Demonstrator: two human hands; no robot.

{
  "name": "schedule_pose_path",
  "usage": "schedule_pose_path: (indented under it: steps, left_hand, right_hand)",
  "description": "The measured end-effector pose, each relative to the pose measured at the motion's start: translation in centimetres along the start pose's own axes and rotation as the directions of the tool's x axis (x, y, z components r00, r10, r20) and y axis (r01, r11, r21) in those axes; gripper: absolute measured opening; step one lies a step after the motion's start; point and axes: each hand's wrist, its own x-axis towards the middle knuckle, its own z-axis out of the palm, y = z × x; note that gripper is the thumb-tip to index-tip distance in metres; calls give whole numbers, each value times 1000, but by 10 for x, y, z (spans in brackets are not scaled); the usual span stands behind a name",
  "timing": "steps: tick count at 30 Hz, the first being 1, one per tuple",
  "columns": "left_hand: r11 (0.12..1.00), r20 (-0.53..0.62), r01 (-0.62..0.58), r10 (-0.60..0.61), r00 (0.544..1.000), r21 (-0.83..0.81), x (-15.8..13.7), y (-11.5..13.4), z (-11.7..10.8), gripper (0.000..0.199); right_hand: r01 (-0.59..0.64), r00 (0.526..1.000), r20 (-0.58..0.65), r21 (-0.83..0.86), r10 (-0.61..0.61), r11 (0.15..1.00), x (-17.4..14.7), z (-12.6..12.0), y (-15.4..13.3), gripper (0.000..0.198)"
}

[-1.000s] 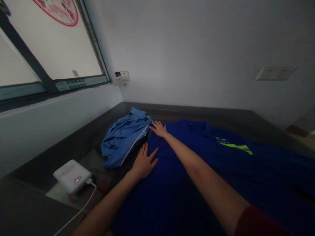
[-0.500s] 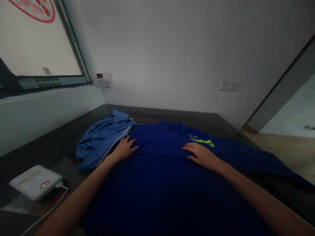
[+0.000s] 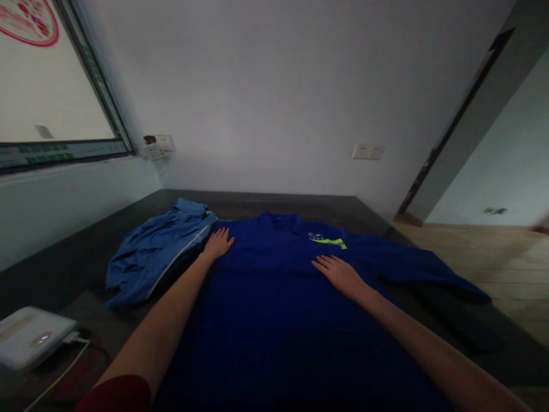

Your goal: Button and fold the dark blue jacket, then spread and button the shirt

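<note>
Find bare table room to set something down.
Free: a back strip of table, between back wall and dark shirt; another between side wall and light garment. Crowded: the middle, under the dark shirt; front left, white box and cable.

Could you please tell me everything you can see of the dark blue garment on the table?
The dark blue garment looks like soft cloth, spread mostly flat on the dark table, its collar toward the far wall. Right of the collar are small pale markings and a yellow-green stripe. One sleeve stretches toward the table's right edge. The left hand rests at its left side, the right hand below the stripe. Its lower part is too dark for detail.
</note>
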Motion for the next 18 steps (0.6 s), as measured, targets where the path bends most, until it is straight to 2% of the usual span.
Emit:
schedule_pose_path:
  steps: [8,13,18]
  left_hand:
    - [1000,13,-7,7,1000,-4,-4,0,-3,59]
    - [999,-16,-47,47,999,23,-9,1,-8,58]
    - [998,2,-46,46,999,33,-10,4,-10,56]
  right_hand:
    - [-22,994,-102,107,32,994,-19,-7,2,51]
    - [-74,997,-19,198,79,977,-29,-1,-5,51]
    - [-170,983,-7,312,181,935,-39,5,-3,55]
